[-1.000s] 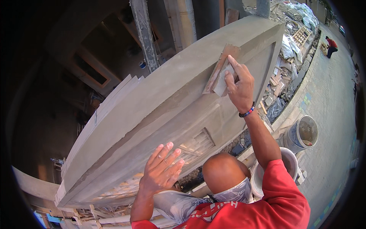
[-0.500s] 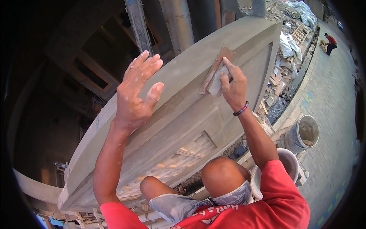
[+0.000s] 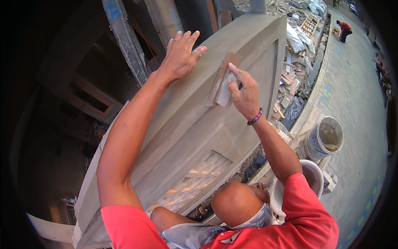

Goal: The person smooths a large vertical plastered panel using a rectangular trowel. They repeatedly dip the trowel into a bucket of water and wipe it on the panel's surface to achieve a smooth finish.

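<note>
My right hand [image 3: 245,93] grips a plastering float [image 3: 223,89], a thin rectangular brown plate with a pale block handle. Its plate lies against the grey plastered face of a curved wall [image 3: 186,124], just below the broad top ledge. My left hand [image 3: 181,56] holds nothing, its fingers apart and its palm turned down over the ledge's far edge. Whether that palm touches the plaster I cannot tell. Lower on the wall, a recessed opening [image 3: 195,176] has a lattice of pale bars.
Two buckets, one with grey residue and a tool [image 3: 329,137], the other a pale one [image 3: 313,178], stand right of my knees. Rubble and white sacks [image 3: 295,39] line the gutter beyond. Posts [image 3: 124,37] rise behind the wall. A person in red [image 3: 344,31] bends on the paved lane.
My left hand has moved forward and right, from raised in the air to over the ledge. The float has shifted slightly along the wall in my right hand. The whole view has shifted a little.
</note>
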Available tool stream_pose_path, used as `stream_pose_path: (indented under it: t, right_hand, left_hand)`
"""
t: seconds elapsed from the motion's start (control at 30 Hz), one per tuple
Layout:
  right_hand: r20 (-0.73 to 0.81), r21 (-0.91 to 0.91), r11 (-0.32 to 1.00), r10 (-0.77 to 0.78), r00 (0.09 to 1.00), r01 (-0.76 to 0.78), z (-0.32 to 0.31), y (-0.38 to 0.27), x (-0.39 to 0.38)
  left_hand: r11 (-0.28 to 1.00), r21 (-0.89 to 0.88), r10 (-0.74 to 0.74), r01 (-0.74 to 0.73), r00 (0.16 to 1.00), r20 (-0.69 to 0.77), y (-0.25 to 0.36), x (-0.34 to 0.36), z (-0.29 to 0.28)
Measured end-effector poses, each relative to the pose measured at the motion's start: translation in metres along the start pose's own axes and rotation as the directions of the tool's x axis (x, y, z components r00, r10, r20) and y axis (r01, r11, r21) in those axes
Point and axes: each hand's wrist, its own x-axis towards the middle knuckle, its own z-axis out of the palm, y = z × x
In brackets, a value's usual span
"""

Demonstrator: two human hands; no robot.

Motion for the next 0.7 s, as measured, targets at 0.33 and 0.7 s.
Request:
stream_pose_path:
  t: [0.33,0.7]
  right_hand:
    - [-0.175,0.021,0.994,0.113,0.978,-0.111,-0.064,0.020,0.050]
    - [0.099,-0.081,0.962,0.268,0.958,-0.261,-0.056,0.000,-0.029]
  left_hand:
    - [0.998,-0.063,0.029,-0.029,1.000,0.002,0.015,0.053,0.039]
    - [0.980,-0.199,-0.001,0.002,1.000,0.002,0.011,0.046,0.047]
